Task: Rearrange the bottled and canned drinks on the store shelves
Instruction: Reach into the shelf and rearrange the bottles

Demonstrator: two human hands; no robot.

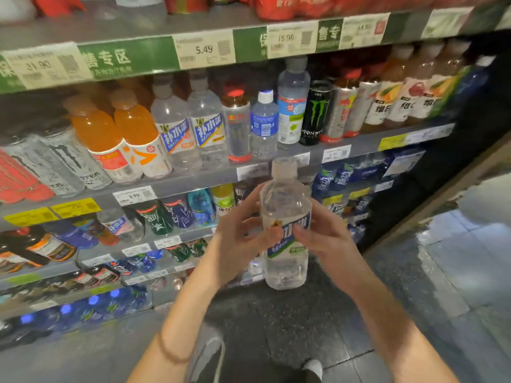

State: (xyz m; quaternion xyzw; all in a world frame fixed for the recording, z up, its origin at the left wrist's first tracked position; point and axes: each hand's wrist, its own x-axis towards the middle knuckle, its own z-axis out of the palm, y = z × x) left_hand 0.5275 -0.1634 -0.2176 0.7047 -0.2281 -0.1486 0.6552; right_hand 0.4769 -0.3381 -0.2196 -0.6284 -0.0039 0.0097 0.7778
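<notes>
Bottle upright, gripped between left hand and right hand.

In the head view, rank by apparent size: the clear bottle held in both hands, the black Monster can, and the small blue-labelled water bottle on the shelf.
1. Held clear bottle, though it is nearest the camera, which inflates it.
2. Black Monster can.
3. Small blue-labelled water bottle, close to the can in height.

Open aisle floor before tightly packed shelf bottles
</notes>
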